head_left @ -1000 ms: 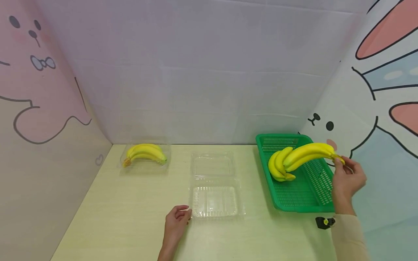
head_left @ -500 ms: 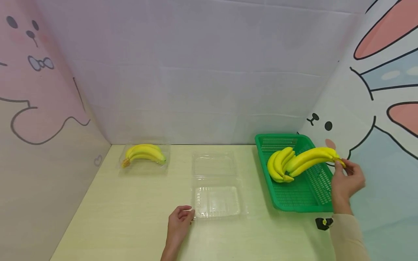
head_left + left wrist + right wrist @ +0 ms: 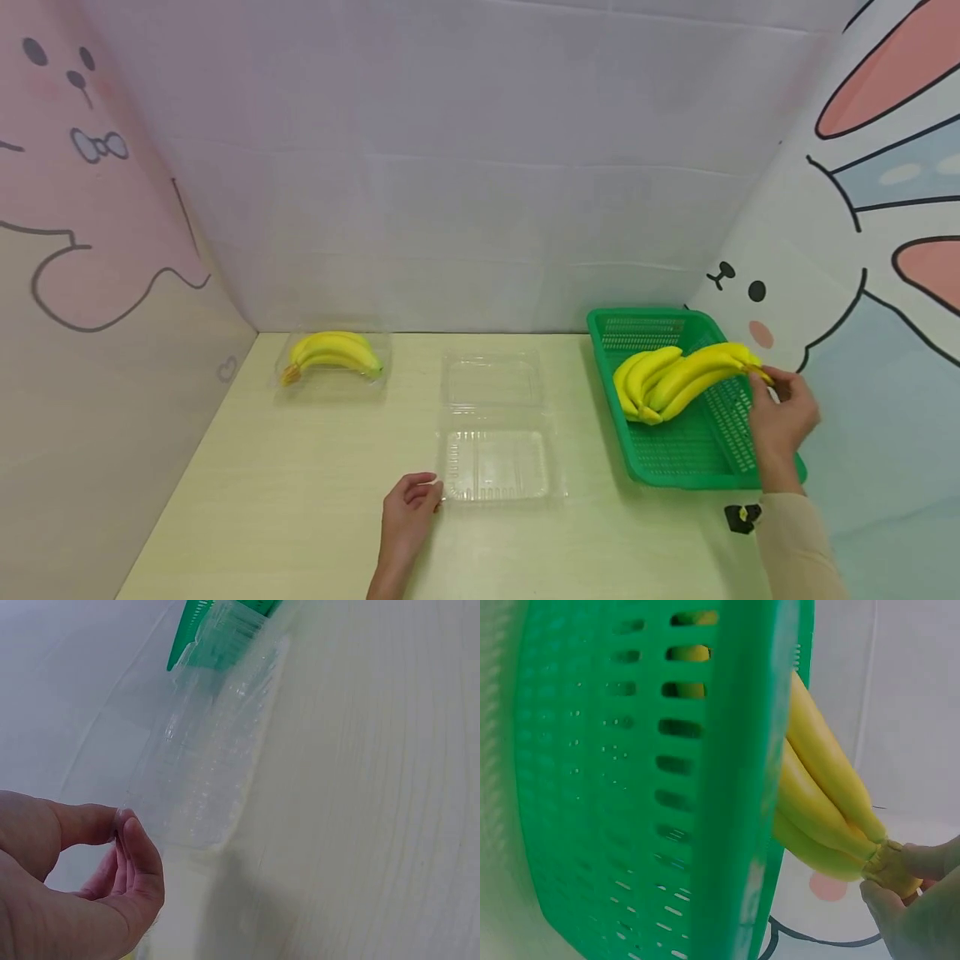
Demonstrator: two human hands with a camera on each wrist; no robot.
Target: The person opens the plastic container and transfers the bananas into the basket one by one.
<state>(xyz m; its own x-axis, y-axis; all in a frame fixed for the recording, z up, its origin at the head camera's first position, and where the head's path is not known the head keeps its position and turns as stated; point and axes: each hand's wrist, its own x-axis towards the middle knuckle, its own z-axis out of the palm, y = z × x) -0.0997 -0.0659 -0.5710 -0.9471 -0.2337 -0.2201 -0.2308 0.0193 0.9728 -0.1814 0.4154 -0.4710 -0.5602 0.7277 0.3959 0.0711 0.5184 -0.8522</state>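
The stem of a yellow banana bunch is pinched in the narrow grip of the right hand, at the right of the scene. The bunch is slanted down leftward into a green basket, where a second bunch is overlapped by it in view; whether the two are touching cannot be told. The left edge of a clear container is pinched by the left hand, near its near corner. That container is laid flat on the desk, its lid folded out to the far side. At far left, a third bunch is held in another clear container.
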